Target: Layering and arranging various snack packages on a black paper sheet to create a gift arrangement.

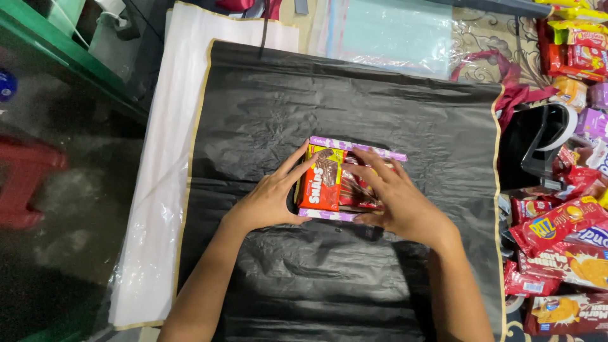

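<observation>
A small stack of snack packets [329, 180], red and yellow wrappers between purple ones, sits in the middle of a black plastic sheet [304, 107] with a thin gold edge. My left hand [269, 199] grips the stack's left side, fingers over the red packet. My right hand [392, 199] lies on top of the right side, fingers spread over the packets, hiding part of them.
A white sheet [171, 139] lies under the black one, showing at the left. A heap of red and yellow snack packets [563, 247] lies at the right, with a black tape dispenser [541, 149] beside it. A red stool [25, 183] stands at the left, a green shelf [57, 50] above it.
</observation>
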